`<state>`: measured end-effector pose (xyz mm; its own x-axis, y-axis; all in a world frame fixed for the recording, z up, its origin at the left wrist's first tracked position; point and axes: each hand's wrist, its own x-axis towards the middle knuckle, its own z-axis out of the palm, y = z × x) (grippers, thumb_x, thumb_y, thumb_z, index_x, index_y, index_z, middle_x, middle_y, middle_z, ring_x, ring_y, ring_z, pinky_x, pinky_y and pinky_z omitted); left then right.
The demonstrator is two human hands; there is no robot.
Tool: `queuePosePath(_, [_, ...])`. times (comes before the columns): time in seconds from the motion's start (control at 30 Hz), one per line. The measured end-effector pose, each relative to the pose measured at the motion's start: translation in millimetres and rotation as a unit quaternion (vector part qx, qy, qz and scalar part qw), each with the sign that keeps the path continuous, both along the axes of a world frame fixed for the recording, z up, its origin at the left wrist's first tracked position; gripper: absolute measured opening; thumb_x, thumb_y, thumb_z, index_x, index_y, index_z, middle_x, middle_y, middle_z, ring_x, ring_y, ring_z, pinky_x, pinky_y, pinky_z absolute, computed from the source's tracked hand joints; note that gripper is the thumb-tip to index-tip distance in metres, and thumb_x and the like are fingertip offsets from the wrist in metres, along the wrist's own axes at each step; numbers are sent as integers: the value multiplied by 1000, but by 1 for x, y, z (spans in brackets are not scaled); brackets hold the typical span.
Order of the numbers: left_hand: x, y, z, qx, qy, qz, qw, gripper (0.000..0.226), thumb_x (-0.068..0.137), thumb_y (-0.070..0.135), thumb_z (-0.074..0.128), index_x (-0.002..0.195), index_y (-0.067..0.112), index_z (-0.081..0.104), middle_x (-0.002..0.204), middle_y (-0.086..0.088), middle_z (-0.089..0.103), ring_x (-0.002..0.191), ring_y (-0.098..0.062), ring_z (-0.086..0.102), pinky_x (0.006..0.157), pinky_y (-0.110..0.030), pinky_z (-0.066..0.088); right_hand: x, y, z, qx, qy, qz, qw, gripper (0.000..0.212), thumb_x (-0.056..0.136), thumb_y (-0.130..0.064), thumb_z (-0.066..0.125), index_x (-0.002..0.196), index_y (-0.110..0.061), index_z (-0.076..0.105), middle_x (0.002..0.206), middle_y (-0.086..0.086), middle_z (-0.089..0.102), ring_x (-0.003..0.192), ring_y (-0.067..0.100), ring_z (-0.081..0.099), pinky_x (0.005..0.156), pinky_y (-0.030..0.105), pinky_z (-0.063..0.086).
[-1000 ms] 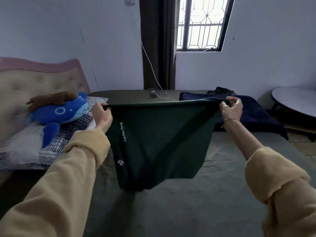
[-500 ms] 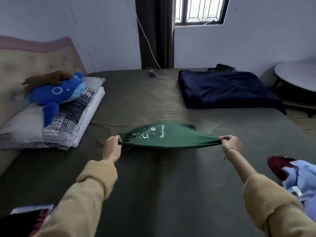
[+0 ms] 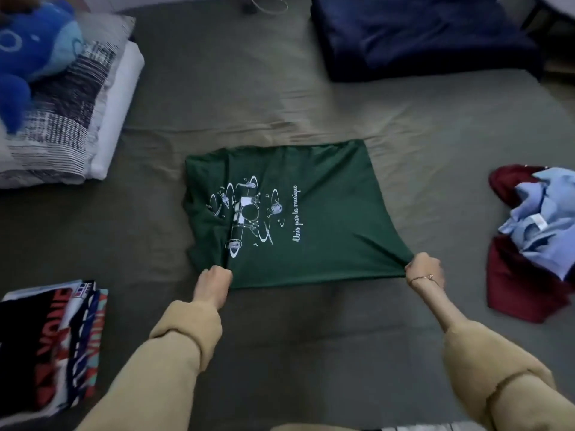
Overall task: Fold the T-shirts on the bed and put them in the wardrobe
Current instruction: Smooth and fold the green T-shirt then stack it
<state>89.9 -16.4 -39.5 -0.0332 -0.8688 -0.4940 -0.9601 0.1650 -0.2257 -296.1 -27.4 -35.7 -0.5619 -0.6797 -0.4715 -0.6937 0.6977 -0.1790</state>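
While spread on the bed point(image 3: 311, 353), green T-shirt point(image 3: 326, 219), left hand point(image 3: 213, 283) and right hand point(image 3: 424, 269) each in a pinching grip on its near edge

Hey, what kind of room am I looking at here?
Most likely a bedroom. A wide bed fills the view, with a striped pillow and a blue plush toy at one end. Both hands, left and right, hold a green T-shirt flat on it.
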Motion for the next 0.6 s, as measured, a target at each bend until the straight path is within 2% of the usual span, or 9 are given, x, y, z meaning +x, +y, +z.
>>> queuePosePath(0.07, [-4,13,-15,23,-21,-26,999,40,87,-10,42,112,15,61,115,-6,62,108,-23,59,85,-29,43,-1,16,-11,34,22,13,999,28,90,0,48,117,5,56,122,26,54,113,40,54,90,41,46])
queuePosePath(0.3, [-15,61,-56,122,-78,-72,987,41,87,-8,43,114,18,58,118,-1,61,112,-20,59,86,-28,41,-7,62,-37,179,71,46,980,35,88,-3,52,123,-4,55,127,15,54,116,30,54,89,36,46])
queuePosePath(0.47, [-18,70,-64,160,-75,-98,979,38,87,0,47,119,20,55,122,0,59,114,-22,58,86,-30,44,-11,69,-46,210,97,76,970,35,89,-4,51,124,-6,54,128,11,53,117,26,53,89,33,46])
queuePosePath(0.6, [-22,63,-61,191,-93,-110,971,34,86,5,49,116,19,57,120,0,61,112,-22,59,84,-29,43,-7,67,-50,251,119,124,953,34,88,-4,50,121,-8,58,124,11,54,111,25,57,80,30,48])
